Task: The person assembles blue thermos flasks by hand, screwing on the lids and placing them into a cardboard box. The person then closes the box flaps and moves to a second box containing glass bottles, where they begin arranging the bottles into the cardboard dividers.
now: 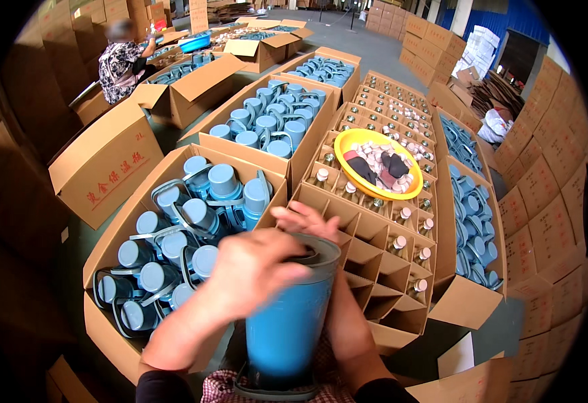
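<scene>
A large blue thermos flask (287, 329) stands between my forearms, close to my body. Its grey upper end (324, 252) faces up, and a dark grey ring (277, 391) shows around its lower end. My left hand (253, 269), somewhat blurred, has bent fingers closed over the near left of that grey end. Behind the flask my right hand (306, 218) is open, its fingers stretched out to the left above the rim. The right forearm runs along the flask's right side; whether the palm touches it is hidden.
To the left, a carton (109, 336) holds several blue flasks with handles. At right, a divided carton (381, 275) contains glass liners with pale stoppers. On it rests a yellow basin (374, 195) with stoppers and dark gloves. Beyond are more flask cartons (294, 151) and a seated person (120, 67).
</scene>
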Motion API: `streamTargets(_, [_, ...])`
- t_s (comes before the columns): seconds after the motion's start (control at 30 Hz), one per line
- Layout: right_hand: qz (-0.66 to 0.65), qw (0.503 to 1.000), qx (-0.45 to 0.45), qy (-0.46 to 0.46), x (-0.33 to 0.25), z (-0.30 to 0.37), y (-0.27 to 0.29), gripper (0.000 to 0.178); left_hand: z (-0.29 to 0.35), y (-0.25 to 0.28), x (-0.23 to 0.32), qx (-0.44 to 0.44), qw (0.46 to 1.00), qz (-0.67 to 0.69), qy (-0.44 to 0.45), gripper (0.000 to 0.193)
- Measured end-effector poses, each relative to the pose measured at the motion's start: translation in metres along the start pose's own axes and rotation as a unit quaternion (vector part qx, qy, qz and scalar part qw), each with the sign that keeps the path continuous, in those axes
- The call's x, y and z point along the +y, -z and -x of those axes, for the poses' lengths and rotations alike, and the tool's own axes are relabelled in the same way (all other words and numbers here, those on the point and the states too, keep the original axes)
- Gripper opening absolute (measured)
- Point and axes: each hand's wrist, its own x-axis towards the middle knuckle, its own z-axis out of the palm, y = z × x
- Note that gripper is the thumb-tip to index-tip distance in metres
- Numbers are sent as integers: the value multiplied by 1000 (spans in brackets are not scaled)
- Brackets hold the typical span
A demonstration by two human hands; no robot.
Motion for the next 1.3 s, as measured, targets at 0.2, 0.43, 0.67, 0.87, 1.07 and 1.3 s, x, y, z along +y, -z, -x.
streamTargets(0.2, [392, 908, -39, 141, -42, 17, -37, 71, 33, -12, -71, 98, 948, 287, -97, 35])
streamTargets(0.43, [398, 909, -22, 126, -64, 31, -44, 49, 17, -16, -77, 40, 865, 500, -8, 42])
streamTargets(0.67, [433, 857, -276, -34, -136, 12, -106, 21, 58, -119, -42, 41, 646, 649, 399, 42])
streamTargets(0.87, [702, 652, -269, -94, -170, 20, -163, 20, 62, -143, -13, -25, 677, 653, 339, 39])
streamTargets(1.07, [769, 592, -163, -178, -193, 45, -135, 33, 96, -118, -34, -140, 789, 494, 337, 38])
streamTargets(1.3, [805, 553, -99, -189, -188, 57, -158, 26, 110, -131, -28, 10, 882, 382, 274, 38])
